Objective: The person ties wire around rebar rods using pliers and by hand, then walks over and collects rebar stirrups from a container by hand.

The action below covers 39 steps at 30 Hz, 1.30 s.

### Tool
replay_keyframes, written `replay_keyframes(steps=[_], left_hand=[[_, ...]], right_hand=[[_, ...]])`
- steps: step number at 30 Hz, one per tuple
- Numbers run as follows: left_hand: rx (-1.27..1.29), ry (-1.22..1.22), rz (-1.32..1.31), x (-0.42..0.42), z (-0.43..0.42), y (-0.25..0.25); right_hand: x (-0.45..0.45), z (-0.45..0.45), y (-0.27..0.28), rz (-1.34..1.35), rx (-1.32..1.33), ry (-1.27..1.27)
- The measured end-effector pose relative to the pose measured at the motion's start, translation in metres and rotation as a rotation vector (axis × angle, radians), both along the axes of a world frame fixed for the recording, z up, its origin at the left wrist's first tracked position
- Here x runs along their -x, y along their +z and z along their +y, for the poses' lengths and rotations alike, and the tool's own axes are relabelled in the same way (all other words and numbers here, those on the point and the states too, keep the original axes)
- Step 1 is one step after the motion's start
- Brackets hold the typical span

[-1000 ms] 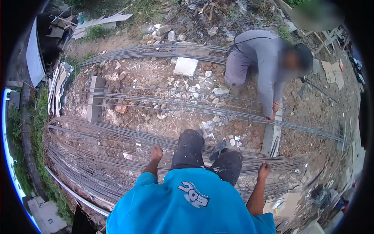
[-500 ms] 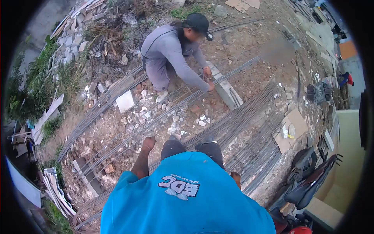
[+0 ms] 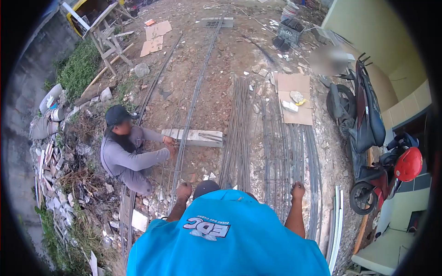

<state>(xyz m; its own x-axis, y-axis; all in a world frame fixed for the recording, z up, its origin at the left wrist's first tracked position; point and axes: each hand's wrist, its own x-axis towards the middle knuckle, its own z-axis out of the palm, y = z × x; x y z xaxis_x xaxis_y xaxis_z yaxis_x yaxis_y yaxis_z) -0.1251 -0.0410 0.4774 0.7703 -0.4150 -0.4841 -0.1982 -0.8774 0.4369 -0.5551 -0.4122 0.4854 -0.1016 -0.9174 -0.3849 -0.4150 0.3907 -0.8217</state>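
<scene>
Outdoor yard, pretty soft daylight all over. Ground (image 3: 218, 101) basically bare brown dirt, stony bits everywhere. Grubby grey wall (image 3: 18, 115) down left edge, rubble heap (image 3: 62, 202) and green weeds (image 3: 78, 66) near its foot. Rough wooden trestle (image 3: 106, 33) upper left. Pale yellow wall (image 3: 368, 34) upper right, cream tiles (image 3: 410, 103) lower down, dark motorbike (image 3: 368, 110) parked alongside, second motorbike (image 3: 385, 181) with red helmet (image 3: 408, 164) further down right side.

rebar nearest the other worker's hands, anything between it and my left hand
Nothing visible: your left hand shows close beside the rebar, though whether they touch I can't tell. The co-worker's hands are farther along it, by the block.
</scene>
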Motion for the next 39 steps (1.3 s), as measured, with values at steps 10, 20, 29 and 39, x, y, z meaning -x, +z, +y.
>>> replay_keyframes(steps=[10, 20, 29, 39], left_hand=[[-0.209, -0.289, 0.104, -0.063, -0.106, -0.036], [-0.203, -0.046, 0.169, -0.127, -0.287, -0.065], [0.200, 0.029, 0.155, -0.305, -0.524, -0.010], [0.392, 0.252, 0.402, -0.390, -0.666, -0.038]], right_hand=[[0.095, 0.116, -0.167, 0.959, 0.081, 1.033], [-0.097, -0.162, -0.064, 0.007, -0.426, -0.002], [-0.275, -0.394, 0.008, -0.042, -0.190, 0.029], [-0.339, -0.531, -0.073, 0.259, -0.393, 0.348]])
